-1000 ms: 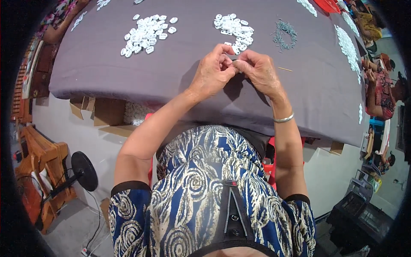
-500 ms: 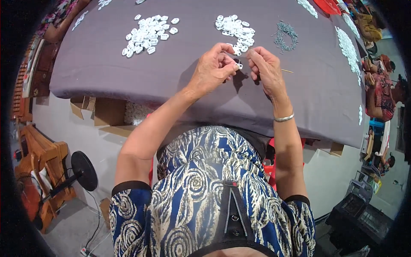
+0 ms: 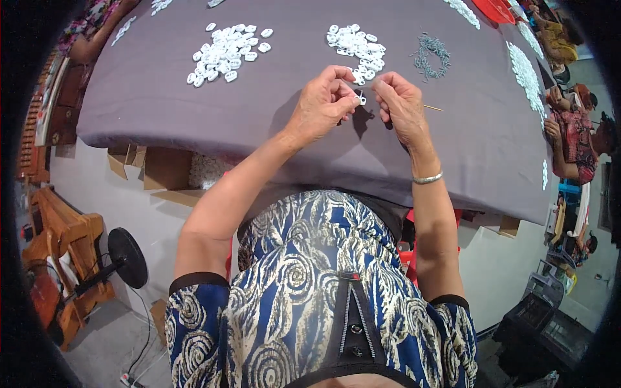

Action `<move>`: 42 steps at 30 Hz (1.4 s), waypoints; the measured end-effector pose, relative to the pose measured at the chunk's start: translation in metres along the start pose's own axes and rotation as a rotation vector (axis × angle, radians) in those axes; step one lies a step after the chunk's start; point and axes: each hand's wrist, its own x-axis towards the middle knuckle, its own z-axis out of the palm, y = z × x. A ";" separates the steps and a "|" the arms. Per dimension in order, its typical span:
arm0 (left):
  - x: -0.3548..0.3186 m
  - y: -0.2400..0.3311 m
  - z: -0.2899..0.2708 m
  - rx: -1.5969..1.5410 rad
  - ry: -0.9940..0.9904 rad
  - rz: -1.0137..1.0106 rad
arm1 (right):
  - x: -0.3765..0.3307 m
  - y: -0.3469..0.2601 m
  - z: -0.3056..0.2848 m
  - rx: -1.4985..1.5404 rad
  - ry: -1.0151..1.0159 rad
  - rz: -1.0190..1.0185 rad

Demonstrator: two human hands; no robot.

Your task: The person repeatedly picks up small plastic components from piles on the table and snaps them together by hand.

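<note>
My left hand [image 3: 321,103] is closed in a pinch on a small white plastic piece [image 3: 361,99] with a hole in it, held just above the cloth. Close beside it, my right hand [image 3: 402,103] has thumb and forefinger pressed together; what lies between them is too small to make out. A thin yellow stick [image 3: 434,108] shows past the outer side of that hand, and I cannot tell whether the hand holds it. Just beyond my fingers is a pile of white oval pieces [image 3: 356,43]. Right of it lies a ring-shaped heap of small grey-green pieces [image 3: 431,57].
A larger pile of white pieces [image 3: 223,53] lies left on the grey cloth-covered table [image 3: 194,116]. More white pieces [image 3: 525,76] line the right edge, near another person [image 3: 572,136]. A red tray [image 3: 495,10] is far right. Cardboard boxes [image 3: 167,169] sit below the table edge; a black fan [image 3: 127,257] stands left.
Both hands keep nearly the same pose, with the white piece still in my left fingers. The whole picture has shifted very slightly.
</note>
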 end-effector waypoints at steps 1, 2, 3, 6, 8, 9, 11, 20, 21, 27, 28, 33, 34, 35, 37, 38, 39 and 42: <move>0.000 0.000 0.000 0.001 0.000 0.001 | 0.000 0.000 0.000 0.000 0.000 -0.001; 0.000 0.001 0.000 0.007 0.021 0.007 | 0.000 -0.001 0.000 0.004 0.003 0.008; 0.000 0.002 0.000 0.013 0.043 0.013 | 0.000 -0.001 0.000 0.008 0.005 0.018; 0.005 0.004 -0.012 -0.002 0.145 0.011 | -0.001 -0.003 -0.001 0.020 0.015 -0.005; 0.008 0.009 -0.024 0.010 0.208 0.081 | -0.002 -0.001 -0.001 0.030 0.040 -0.020; 0.010 0.011 -0.027 0.023 0.244 0.108 | -0.002 0.000 -0.002 0.040 0.064 -0.034; 0.009 0.015 -0.029 0.053 0.286 0.120 | 0.000 0.000 -0.003 -0.010 0.124 -0.077; 0.012 0.007 -0.029 -0.009 0.310 0.100 | 0.001 -0.008 0.008 -0.551 0.194 -0.368; 0.012 0.007 -0.029 -0.015 0.310 0.086 | 0.002 -0.009 0.011 -0.551 0.193 -0.368; 0.010 0.007 -0.024 -0.045 0.291 0.073 | 0.016 -0.013 0.022 -0.764 0.127 -0.514; 0.010 0.007 -0.024 -0.042 0.290 0.064 | 0.019 -0.012 0.024 -0.872 0.129 -0.541; 0.009 0.007 -0.023 -0.033 0.273 0.079 | 0.022 -0.012 0.027 -0.945 0.040 -0.518; 0.009 0.007 -0.023 -0.027 0.281 0.081 | 0.021 -0.012 0.025 -0.920 0.008 -0.516; 0.009 0.006 -0.024 -0.029 0.284 0.080 | 0.020 -0.011 0.024 -0.896 -0.023 -0.513; 0.009 0.005 -0.026 0.004 0.274 0.087 | 0.012 -0.016 0.021 -0.837 -0.008 -0.489; 0.009 0.005 -0.026 0.002 0.274 0.086 | 0.009 -0.017 0.020 -0.777 0.009 -0.467; 0.009 0.006 -0.026 -0.003 0.270 0.082 | 0.007 -0.017 0.016 -0.778 0.009 -0.465; 0.008 0.007 -0.024 -0.004 0.265 0.083 | 0.005 -0.015 0.006 -0.666 0.044 -0.327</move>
